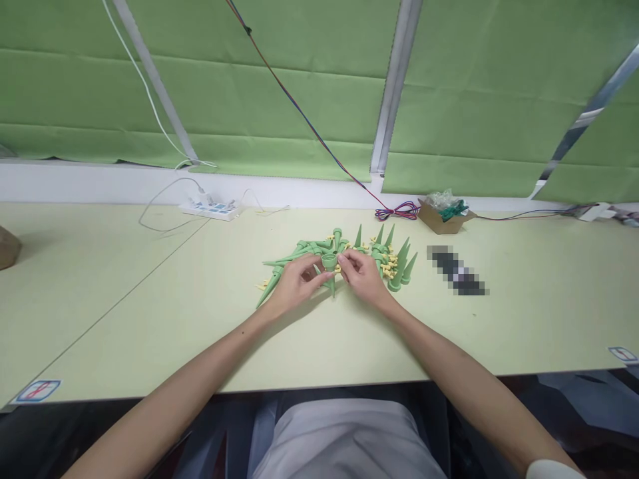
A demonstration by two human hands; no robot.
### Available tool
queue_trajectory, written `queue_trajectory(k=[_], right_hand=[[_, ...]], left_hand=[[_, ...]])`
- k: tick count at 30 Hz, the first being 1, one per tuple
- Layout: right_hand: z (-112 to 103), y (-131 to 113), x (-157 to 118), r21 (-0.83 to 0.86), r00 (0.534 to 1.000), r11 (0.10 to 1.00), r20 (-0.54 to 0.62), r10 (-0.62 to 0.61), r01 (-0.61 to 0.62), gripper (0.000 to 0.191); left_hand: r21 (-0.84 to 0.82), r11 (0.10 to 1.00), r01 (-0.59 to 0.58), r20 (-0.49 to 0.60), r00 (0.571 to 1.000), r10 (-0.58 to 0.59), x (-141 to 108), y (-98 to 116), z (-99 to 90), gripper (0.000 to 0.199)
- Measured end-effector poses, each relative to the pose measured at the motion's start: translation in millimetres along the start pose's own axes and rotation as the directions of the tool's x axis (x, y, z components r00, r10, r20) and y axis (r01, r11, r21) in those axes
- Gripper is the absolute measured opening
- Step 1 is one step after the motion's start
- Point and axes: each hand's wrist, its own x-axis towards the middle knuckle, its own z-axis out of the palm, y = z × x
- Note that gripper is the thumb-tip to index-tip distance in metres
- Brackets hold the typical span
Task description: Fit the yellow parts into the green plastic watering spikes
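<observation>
My left hand (299, 283) is closed around a green plastic watering spike (329, 261), its round cup-like opening up and its point down above the table. Right beside the cup, my right hand (363, 273) has thumb and forefinger pinched together. Whatever sits in that pinch is too small to make out. Behind and to both sides of my hands lie more green spikes (272, 286), several of them standing point up on the right (401, 266). Small yellow valve-like pieces (389, 266) are bunched among the right-hand spikes.
A small cardboard box (439, 223) with clear plastic and green material stands at the back right, next to coiled red-and-blue wire (398, 211). A white power strip (212, 208) lies at the back left. A pixelated dark object (456, 271) is on the right.
</observation>
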Motion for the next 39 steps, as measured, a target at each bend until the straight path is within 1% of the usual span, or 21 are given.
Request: queue_trajectory(k=[2, 5, 7, 9, 11, 13, 15, 17, 20, 23, 26, 28, 30, 33, 36, 39], right_hand=[[0.8, 0.9, 0.9, 0.051, 0.999, 0.998, 0.014, 0.044, -0.045, 0.048], [2.0, 4.5, 2.6, 0.125, 0.993, 0.986, 0.036, 0.11, -0.113, 0.052], [2.6, 7.5, 3.8, 0.166, 0.991, 0.977, 0.037, 0.128, -0.133, 0.054], [2.9, 10.1, 4.7, 0.183, 0.992, 0.975, 0.022, 0.125, -0.127, 0.054], [3.0, 11.8, 5.3, 0.173, 0.994, 0.979, -0.005, 0.107, -0.105, 0.053], [2.7, 12.5, 5.3, 0.145, 0.996, 0.986, -0.035, 0.087, -0.081, 0.053], [2.4, 12.2, 4.8, 0.104, 0.996, 0.993, -0.056, 0.07, -0.064, 0.052], [2.1, 11.0, 3.9, 0.055, 0.997, 0.997, -0.065, 0.05, -0.047, 0.05], [1.8, 8.5, 2.0, 0.0, 0.998, 1.0, -0.062, 0.013, -0.013, 0.047], [1.5, 6.3, 0.2, -0.024, 0.998, 1.0, -0.062, -0.006, 0.005, 0.044], [1.1, 5.1, -1.1, -0.028, 0.998, 0.999, -0.049, -0.031, 0.03, 0.04], [1.1, 4.1, -1.5, -0.017, 0.999, 0.999, -0.027, -0.048, 0.047, 0.036], [1.1, 2.5, -1.6, -0.012, 0.999, 0.999, -0.007, -0.051, 0.051, 0.034], [0.8, -0.6, -1.5, -0.051, 0.999, 0.997, 0.011, -0.052, 0.052, 0.034], [0.4, -2.1, -1.4, -0.089, 0.998, 0.994, 0.034, -0.06, 0.062, 0.034], [0.6, -1.2, -1.3, -0.111, 0.997, 0.992, 0.044, -0.061, 0.065, 0.033]], left_hand=[[0.022, 0.998, -0.061, -0.039, 0.997, 0.062, 0.0, -2.6, 0.6, 0.025], [0.062, 0.993, -0.105, -0.061, 0.992, 0.109, -0.5, -6.0, 2.0, 0.026], [0.072, 0.991, -0.11, -0.061, 0.992, 0.114, -0.8, -6.5, 3.8, 0.025], [0.057, 0.995, -0.084, -0.06, 0.994, 0.088, -1.1, -4.6, 5.9, 0.026], [0.028, 0.999, -0.024, -0.048, 0.999, 0.025, -1.1, -0.7, 7.5, 0.029], [-0.013, 0.999, 0.05, -0.03, 0.998, -0.051, -0.8, 3.9, 7.9, 0.028], [-0.081, 0.99, 0.116, -0.014, 0.993, -0.117, 0.3, 7.3, 6.8, 0.026], [-0.178, 0.968, 0.179, 0.025, 0.984, -0.178, 2.4, 8.2, 4.8, 0.032], [-0.311, 0.904, 0.294, 0.138, 0.955, -0.264, 6.1, 5.1, 1.9, 0.047], [-0.382, 0.838, 0.389, 0.212, 0.92, -0.33, 7.7, 2.2, 1.5, 0.054], [-0.432, 0.772, 0.466, 0.297, 0.882, -0.366, 6.4, 3.5, 3.6, 0.057], [-0.476, 0.728, 0.494, 0.345, 0.866, -0.363, 5.1, 5.0, 5.5, 0.059], [-0.522, 0.7, 0.487, 0.347, 0.871, -0.347, 4.2, 4.6, 7.0, 0.058], [-0.555, 0.7, 0.449, 0.317, 0.893, -0.32, 4.0, -0.1, 6.6, 0.052], [-0.535, 0.739, 0.409, 0.298, 0.91, -0.288, 4.0, -3.9, 2.7, 0.044], [-0.472, 0.811, 0.346, 0.269, 0.932, -0.241, 3.2, -1.7, -2.3, 0.038]])
